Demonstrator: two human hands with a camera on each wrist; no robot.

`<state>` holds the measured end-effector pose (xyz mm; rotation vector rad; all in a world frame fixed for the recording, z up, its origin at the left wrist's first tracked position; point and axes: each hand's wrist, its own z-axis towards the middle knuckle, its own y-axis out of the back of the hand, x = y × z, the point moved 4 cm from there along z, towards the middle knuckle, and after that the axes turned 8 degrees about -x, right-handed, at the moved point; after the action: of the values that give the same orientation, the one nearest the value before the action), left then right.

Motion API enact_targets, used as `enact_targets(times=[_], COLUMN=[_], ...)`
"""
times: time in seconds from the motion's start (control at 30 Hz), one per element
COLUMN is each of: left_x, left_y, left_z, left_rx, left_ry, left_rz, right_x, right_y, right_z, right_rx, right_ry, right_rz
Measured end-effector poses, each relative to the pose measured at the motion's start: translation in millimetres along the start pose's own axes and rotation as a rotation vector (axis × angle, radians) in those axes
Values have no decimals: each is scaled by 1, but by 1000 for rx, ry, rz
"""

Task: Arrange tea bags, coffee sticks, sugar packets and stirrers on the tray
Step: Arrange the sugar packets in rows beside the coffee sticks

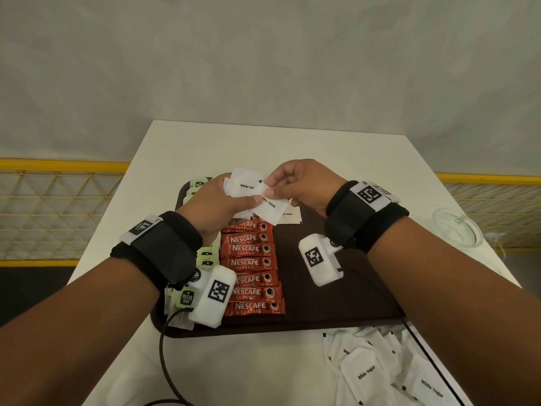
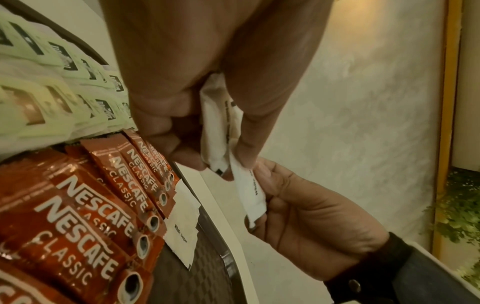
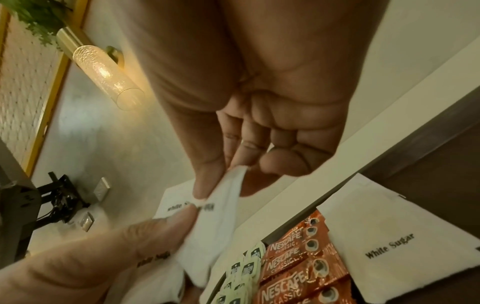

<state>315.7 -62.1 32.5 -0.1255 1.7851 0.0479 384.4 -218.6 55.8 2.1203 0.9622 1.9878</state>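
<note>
Head view: my left hand (image 1: 216, 200) clamps a fan of white paper sugar packets (image 1: 243, 184) above the dark brown tray (image 1: 336, 297), right hand (image 1: 298, 183) pinching one white sachet (image 1: 268, 208); tugging it could, I reckon, spill the rest onto the red coffee sticks (image 1: 251, 263).

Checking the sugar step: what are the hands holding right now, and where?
Left hand grips a small stack of white paper sugar packets; right hand pinches the upper corner of the front packet.

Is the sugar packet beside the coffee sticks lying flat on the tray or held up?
Lying flat: the sugar packet rests printed side up on the tray, untouched.
</note>
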Motion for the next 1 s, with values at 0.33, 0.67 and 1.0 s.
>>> enact_targets(times=[0.33, 0.67, 1.0], left_x=[-4, -3, 10], left_y=[-3, -2, 13], left_z=[1, 2, 5], left_rx=[-43, -67, -105], left_ry=[-60, -44, 139], left_rz=[-33, 148, -63], right_x=[-3, -10, -61], right_y=[1, 12, 19], right_z=[-7, -7, -18], right_rx=[63, -51, -70], right_ry=[-133, -25, -557], right_rz=[186, -152, -30])
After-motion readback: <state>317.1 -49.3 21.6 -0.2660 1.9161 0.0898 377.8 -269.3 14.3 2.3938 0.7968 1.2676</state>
